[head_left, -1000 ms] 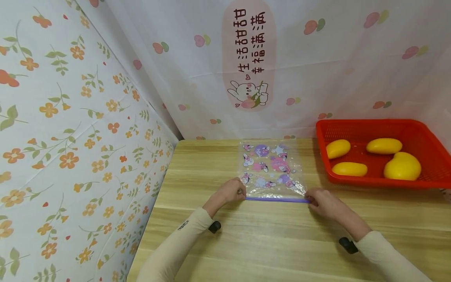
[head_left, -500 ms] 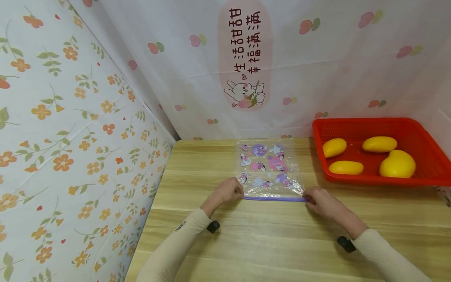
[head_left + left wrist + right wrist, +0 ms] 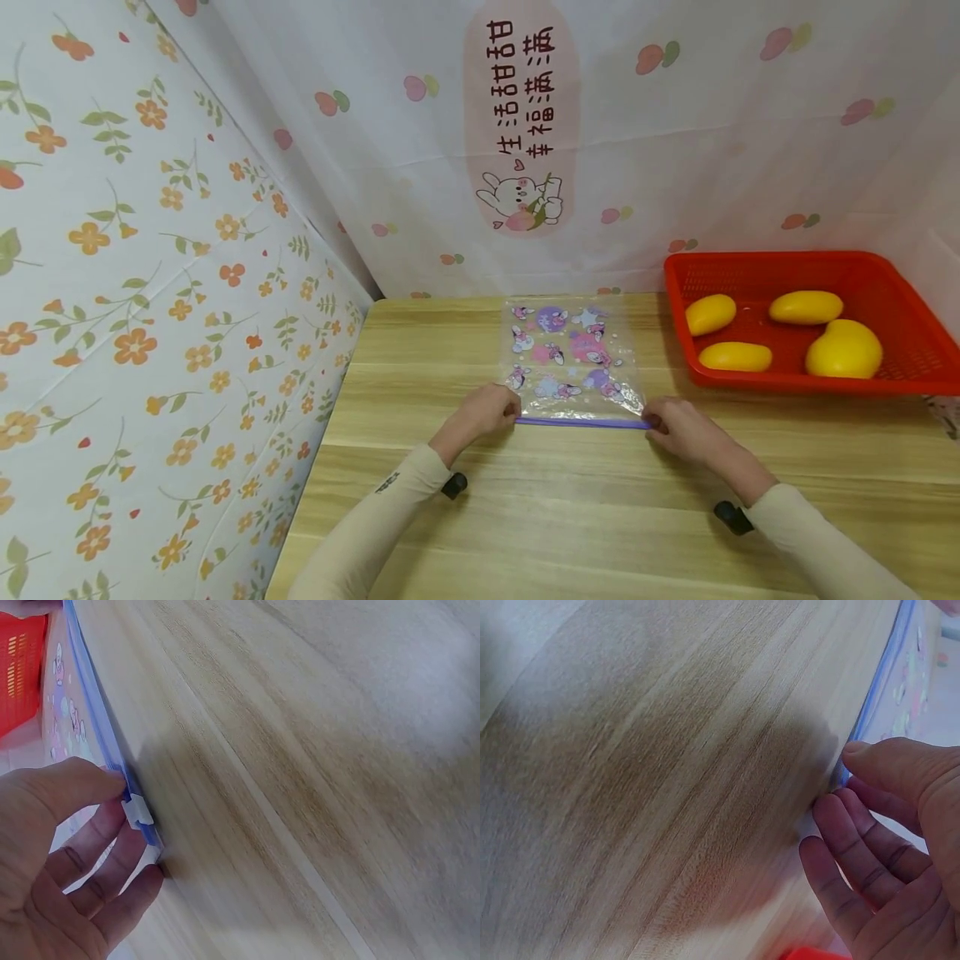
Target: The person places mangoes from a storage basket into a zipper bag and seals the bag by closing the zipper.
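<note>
A clear zip bag [image 3: 562, 358] printed with pink and purple cartoon figures lies flat on the wooden table [image 3: 570, 517], its purple zip edge [image 3: 585, 423] facing the person. My left hand [image 3: 483, 412] pinches the left end of that edge between thumb and fingers. In the left wrist view a white slider [image 3: 137, 811] sits on the zip right beside the thumb tip. At the opposite end, my right hand [image 3: 682, 429] pinches the zip edge's right corner, with the other fingers loosely bent near the tabletop in the right wrist view.
A red plastic basket [image 3: 795, 385] stands at the back right, holding several yellow mangoes [image 3: 843, 350]. Behind the table hangs a printed curtain [image 3: 637, 167], and a flowered cloth [image 3: 150, 333] covers the left side. Small black wrist devices [image 3: 732, 517] show under both forearms.
The head view has shifted slightly, so the scene sits a little further left. Both hands keep their pinch on the ends of the zip edge, and the bag stays flat.
</note>
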The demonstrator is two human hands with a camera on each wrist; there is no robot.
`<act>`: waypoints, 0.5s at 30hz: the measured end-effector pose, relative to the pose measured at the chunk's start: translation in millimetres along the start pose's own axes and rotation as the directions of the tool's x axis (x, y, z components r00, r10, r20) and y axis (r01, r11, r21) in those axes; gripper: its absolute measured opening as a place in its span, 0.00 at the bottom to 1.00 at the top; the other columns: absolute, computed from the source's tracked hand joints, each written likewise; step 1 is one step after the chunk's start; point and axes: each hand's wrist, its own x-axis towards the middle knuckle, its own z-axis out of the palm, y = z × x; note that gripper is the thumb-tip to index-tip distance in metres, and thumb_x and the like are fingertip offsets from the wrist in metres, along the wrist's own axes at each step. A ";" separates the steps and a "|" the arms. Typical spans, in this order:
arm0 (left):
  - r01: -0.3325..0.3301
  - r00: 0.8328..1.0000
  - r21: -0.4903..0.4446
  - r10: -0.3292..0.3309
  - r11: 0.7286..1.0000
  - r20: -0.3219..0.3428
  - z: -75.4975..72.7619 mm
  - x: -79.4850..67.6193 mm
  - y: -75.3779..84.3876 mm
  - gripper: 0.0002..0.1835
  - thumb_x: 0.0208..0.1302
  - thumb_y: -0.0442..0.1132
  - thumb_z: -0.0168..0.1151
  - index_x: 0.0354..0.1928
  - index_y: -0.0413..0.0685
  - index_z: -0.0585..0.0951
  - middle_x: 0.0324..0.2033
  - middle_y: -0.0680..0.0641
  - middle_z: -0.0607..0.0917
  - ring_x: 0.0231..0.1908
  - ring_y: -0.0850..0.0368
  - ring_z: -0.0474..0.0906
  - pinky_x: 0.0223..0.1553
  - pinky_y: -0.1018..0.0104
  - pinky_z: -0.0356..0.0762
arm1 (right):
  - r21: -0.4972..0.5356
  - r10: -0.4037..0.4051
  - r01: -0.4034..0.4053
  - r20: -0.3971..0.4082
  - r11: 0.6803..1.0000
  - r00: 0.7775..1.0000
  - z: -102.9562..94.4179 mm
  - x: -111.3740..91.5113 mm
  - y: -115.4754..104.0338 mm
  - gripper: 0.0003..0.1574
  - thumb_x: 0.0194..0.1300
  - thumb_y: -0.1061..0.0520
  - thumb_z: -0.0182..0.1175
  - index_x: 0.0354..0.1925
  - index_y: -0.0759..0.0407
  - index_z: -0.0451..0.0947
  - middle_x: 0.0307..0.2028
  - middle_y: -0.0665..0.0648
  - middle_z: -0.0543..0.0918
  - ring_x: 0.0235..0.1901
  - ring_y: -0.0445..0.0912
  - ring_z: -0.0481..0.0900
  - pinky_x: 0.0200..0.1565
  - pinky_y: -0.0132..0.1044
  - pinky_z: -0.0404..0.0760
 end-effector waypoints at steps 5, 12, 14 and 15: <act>0.008 1.000 0.018 -0.008 1.000 -0.007 2.9 1.4 -0.6 0.05 0.62 0.31 0.69 0.33 0.50 0.87 0.29 0.55 0.83 0.31 0.63 0.76 0.33 0.72 0.75 | 0.003 -0.004 0.004 -0.010 1.000 1.000 2.5 0.6 2.2 0.16 0.59 0.64 0.74 0.45 0.65 0.83 0.34 0.52 0.79 0.32 0.47 0.75 0.40 0.45 0.84; -0.008 0.998 0.064 0.012 0.998 -0.065 4.9 3.1 0.6 0.09 0.58 0.31 0.70 0.27 0.53 0.81 0.26 0.56 0.76 0.29 0.62 0.72 0.28 0.70 0.72 | -0.002 -0.011 0.011 -0.017 1.000 1.000 3.8 1.1 2.5 0.14 0.60 0.64 0.73 0.44 0.64 0.82 0.32 0.51 0.78 0.31 0.47 0.74 0.39 0.44 0.83; -0.006 0.997 0.070 0.011 0.998 -0.072 5.4 3.4 1.5 0.10 0.58 0.31 0.70 0.26 0.53 0.81 0.26 0.56 0.75 0.29 0.62 0.72 0.28 0.70 0.71 | -0.003 -0.010 0.010 -0.020 1.000 1.000 3.8 0.7 2.2 0.14 0.60 0.64 0.73 0.44 0.64 0.82 0.32 0.51 0.78 0.31 0.47 0.74 0.39 0.45 0.83; -0.003 0.997 0.070 0.008 0.998 -0.078 5.8 3.5 1.6 0.09 0.58 0.31 0.70 0.26 0.53 0.80 0.26 0.56 0.75 0.29 0.62 0.72 0.27 0.70 0.71 | -0.004 -0.007 0.006 -0.021 1.000 1.000 3.9 0.3 1.8 0.13 0.60 0.64 0.73 0.43 0.64 0.82 0.32 0.51 0.78 0.31 0.47 0.74 0.39 0.44 0.83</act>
